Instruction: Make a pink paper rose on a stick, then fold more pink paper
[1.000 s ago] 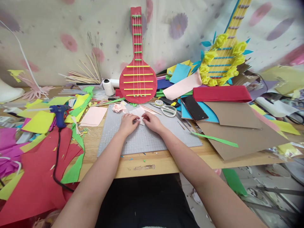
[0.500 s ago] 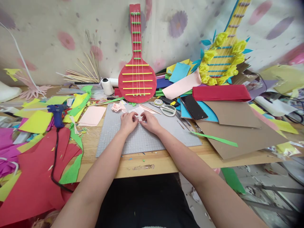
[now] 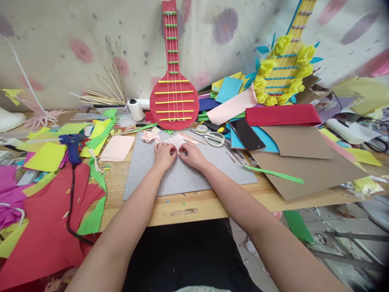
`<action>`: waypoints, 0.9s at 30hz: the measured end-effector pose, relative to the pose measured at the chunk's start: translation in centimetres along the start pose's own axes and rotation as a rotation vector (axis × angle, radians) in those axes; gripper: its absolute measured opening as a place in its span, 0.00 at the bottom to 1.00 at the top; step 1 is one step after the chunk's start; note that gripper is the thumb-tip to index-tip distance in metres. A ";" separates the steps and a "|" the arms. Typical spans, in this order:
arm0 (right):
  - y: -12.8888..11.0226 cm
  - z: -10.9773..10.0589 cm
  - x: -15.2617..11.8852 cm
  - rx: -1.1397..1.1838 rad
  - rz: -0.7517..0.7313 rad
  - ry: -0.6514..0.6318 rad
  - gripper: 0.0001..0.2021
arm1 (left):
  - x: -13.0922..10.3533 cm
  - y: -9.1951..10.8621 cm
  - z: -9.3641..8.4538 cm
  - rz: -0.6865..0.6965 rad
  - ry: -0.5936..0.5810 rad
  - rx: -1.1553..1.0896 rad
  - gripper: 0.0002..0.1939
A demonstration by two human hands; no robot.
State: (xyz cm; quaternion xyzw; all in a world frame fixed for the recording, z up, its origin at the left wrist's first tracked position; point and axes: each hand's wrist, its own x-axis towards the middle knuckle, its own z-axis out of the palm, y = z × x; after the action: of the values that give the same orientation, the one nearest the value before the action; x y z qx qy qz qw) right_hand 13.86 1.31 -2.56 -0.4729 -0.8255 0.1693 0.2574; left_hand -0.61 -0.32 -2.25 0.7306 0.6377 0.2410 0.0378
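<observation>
Both hands are close together over the back half of a grey cutting mat (image 3: pixel 188 178). A pale pink paper piece (image 3: pixel 175 140) lies between them, its lower part hidden by the fingers. My left hand (image 3: pixel 165 156) pinches its left side, fingers curled against the thumb. On the other side my right hand (image 3: pixel 191 155) pinches the same paper, a small gap between the two hands. A crumpled pink paper flower (image 3: pixel 148 136) sits just behind my left hand. Thin pink strips (image 3: pixel 191 138) lie behind my right hand.
Scissors (image 3: pixel 214 138), a black phone (image 3: pixel 247 134) and brown cardboard (image 3: pixel 310 174) are on the right. Left are pink sheets (image 3: pixel 118 148), a blue glue gun (image 3: pixel 73 148) and red paper (image 3: pixel 48 219). A red paper instrument (image 3: pixel 174 101) stands behind the mat.
The view has shifted slightly. Both hands keep their pinch in nearly the same place, with small finger movements at the pink paper.
</observation>
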 end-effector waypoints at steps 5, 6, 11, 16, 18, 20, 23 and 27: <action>-0.1 -0.2 0.0 -0.040 -0.013 -0.029 0.06 | -0.2 0.1 0.0 0.013 -0.001 0.016 0.04; 0.0 -0.1 0.1 -0.039 -0.013 -0.033 0.08 | -0.2 0.1 0.0 0.014 -0.002 0.015 0.04; 0.9 0.2 0.5 0.061 -0.003 -0.033 0.11 | -0.2 0.1 0.0 0.020 0.011 0.011 0.03; 1.0 0.3 0.5 0.088 -0.010 -0.016 0.08 | -0.2 0.1 0.0 0.014 0.009 0.010 0.03; 0.9 0.3 0.3 0.079 -0.021 -0.006 0.07 | -0.2 0.1 0.1 0.017 0.009 0.010 0.03; 0.8 0.3 0.2 0.063 -0.030 0.002 0.07 | -0.1 0.1 0.1 0.020 0.005 0.012 0.04; 0.8 0.4 0.1 0.032 -0.038 0.005 0.07 | -0.1 0.0 0.2 0.013 -0.003 0.021 0.05; 0.6 0.4 0.0 -0.003 -0.043 0.003 0.07 | -0.2 0.0 0.2 0.005 0.002 0.021 0.06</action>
State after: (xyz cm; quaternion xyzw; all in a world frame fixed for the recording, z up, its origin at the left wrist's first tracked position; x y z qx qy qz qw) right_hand 14.05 1.61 -3.17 -0.4557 -0.8353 0.1618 0.2615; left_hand -0.56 -0.42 -2.50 0.7323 0.6385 0.2349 0.0291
